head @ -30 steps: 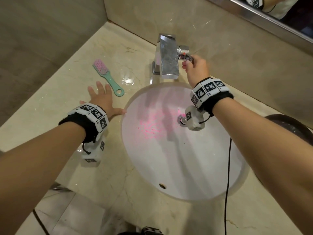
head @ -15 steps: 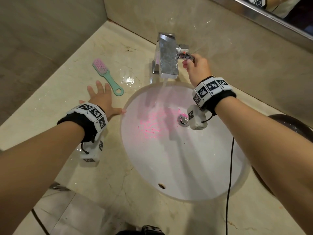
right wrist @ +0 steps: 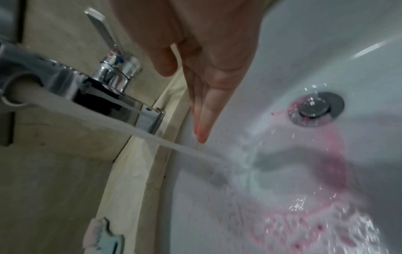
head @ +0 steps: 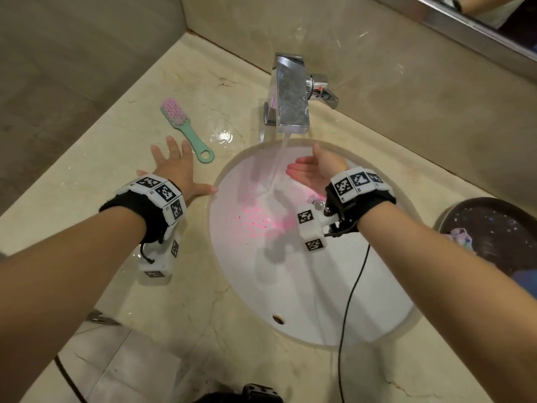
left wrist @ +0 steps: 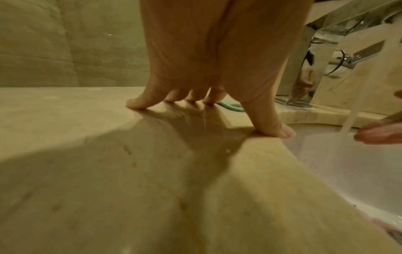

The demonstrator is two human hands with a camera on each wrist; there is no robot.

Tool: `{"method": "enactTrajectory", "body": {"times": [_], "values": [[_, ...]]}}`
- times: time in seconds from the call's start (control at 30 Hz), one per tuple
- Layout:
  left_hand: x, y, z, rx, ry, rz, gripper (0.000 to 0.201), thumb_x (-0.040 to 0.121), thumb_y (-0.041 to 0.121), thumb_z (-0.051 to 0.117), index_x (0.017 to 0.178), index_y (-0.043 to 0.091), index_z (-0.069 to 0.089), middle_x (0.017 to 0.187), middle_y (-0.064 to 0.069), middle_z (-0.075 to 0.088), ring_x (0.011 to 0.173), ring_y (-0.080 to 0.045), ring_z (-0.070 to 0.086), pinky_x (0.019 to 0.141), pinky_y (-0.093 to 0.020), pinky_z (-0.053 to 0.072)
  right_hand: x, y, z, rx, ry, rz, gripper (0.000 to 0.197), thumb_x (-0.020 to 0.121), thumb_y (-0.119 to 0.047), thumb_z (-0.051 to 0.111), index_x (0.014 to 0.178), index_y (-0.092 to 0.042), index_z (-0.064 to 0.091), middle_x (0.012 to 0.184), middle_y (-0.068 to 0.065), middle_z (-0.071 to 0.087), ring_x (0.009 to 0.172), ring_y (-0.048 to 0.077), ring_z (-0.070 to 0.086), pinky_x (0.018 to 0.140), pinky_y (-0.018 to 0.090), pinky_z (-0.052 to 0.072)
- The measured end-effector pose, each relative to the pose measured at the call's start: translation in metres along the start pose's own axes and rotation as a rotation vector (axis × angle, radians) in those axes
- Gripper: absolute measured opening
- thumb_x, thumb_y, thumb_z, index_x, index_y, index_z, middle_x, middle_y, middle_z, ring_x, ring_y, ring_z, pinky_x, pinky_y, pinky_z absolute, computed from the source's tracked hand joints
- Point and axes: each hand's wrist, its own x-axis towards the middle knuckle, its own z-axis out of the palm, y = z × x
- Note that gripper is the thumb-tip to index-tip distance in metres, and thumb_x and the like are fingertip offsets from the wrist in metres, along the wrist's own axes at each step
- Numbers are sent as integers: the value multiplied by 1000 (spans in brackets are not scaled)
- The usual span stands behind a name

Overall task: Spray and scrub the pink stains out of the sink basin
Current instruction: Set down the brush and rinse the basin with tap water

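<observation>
The white sink basin [head: 305,289] carries pink stains [head: 255,218] left of its drain [right wrist: 315,109]. Water [head: 277,161] runs from the chrome tap [head: 290,94] onto the stained area [right wrist: 326,171]. My right hand [head: 312,171] hovers inside the basin beside the stream, palm up, fingers straight [right wrist: 202,123], holding nothing. My left hand [head: 174,170] rests flat on the counter at the basin's left rim, fingers spread [left wrist: 269,125]. A mint-handled brush with pink bristles [head: 186,128] lies on the counter just beyond that hand.
The tap lever [head: 324,93] sticks out to the right of the spout. A dark round bin [head: 494,237] stands at the right. A puddle [head: 222,136] wets the marble counter [head: 87,175] near the brush. Walls close in behind and at left.
My right hand has let go of the tap lever and dropped into the basin beside the stream. Water now runs fully. The left hand has stayed put.
</observation>
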Motion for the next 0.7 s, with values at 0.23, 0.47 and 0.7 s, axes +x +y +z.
{"method": "enactTrajectory", "body": {"times": [0.23, 0.47, 0.7], "values": [[0, 1, -1, -6, -7, -10, 117, 74, 58, 67, 149, 16, -13, 154, -6, -24, 141, -37, -17, 102, -73, 10, 2, 10, 18, 215, -120, 75, 65, 102, -39, 21, 134, 16, 31, 136, 31, 42, 124, 42, 47, 95, 41, 45], [0, 2, -1, -13, -11, -12, 119, 72, 57, 68, 149, 16, -12, 155, -7, -23, 141, -38, -17, 101, -74, 11, 8, 5, 32, 322, -105, 79, 64, 101, -40, 25, 133, 15, 35, 131, 31, 47, 119, 44, 50, 92, 44, 49], [1, 2, -1, -28, -13, -13, 119, 72, 55, 70, 149, 16, -11, 154, -7, -23, 141, -38, -18, 100, -74, 10, 11, 3, 41, 397, -89, 37, 58, 101, -38, 26, 129, 11, 40, 91, 23, 55, 108, 39, 57, 99, 48, 46]]}}
